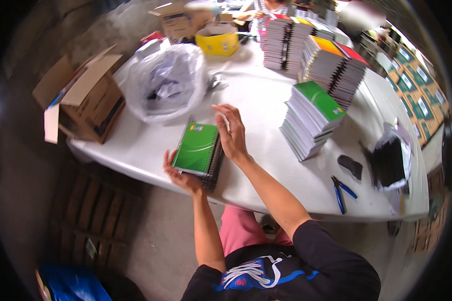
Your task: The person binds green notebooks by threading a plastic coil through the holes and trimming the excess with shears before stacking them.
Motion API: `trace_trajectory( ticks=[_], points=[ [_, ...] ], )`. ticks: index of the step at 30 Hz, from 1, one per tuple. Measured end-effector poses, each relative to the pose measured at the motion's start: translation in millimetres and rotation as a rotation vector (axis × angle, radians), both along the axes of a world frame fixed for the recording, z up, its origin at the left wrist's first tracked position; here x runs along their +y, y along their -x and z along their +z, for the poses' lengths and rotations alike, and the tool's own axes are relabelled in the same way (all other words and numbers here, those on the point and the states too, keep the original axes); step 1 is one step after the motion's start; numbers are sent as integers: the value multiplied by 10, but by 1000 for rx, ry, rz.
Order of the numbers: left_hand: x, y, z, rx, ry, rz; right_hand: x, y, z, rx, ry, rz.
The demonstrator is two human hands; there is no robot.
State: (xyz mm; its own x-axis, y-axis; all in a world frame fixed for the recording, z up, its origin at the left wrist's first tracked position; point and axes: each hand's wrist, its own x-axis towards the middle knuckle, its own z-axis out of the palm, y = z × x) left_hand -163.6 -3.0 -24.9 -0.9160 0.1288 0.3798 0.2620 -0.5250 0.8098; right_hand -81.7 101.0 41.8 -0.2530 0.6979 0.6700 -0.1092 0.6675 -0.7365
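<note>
A short stack of spiral notebooks with a green-covered notebook (196,148) on top lies near the front edge of the white-covered table. At its near left corner is my left hand (182,173), its fingers apart and resting against the edge. My right hand (231,131) stands on edge along the right side by the black spiral bindings, fingers stretched upward. Neither hand is wrapped round the stack. To the right rises a taller stack of green-topped notebooks (316,103), its layers slightly fanned.
A bin lined with clear plastic (140,100) and an open cardboard box (98,103) stand at left. Farther back are a yellow box (217,42) and tall notebook stacks (329,55). Blue-handled pliers (340,193) and a bag of black spirals (390,160) lie right. A person (271,7) is across the table.
</note>
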Motion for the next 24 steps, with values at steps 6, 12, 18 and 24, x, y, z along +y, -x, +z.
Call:
trace_trajectory(
  ticks=[6,12,18,24],
  points=[
    [-192,50,-48,70,-36,480,448,-1703,1040,-415,-363,-736],
    [-413,-485,735,393,-201,653,1148,-2756,1041,-775,285,-281],
    [-213,-1182,920,728,-147,82,1060,-2739,1137,-769,90,-763],
    [-99,-1823,1035,14,31,-876,-94,-2470,878,-158,-64,-227]
  ],
)
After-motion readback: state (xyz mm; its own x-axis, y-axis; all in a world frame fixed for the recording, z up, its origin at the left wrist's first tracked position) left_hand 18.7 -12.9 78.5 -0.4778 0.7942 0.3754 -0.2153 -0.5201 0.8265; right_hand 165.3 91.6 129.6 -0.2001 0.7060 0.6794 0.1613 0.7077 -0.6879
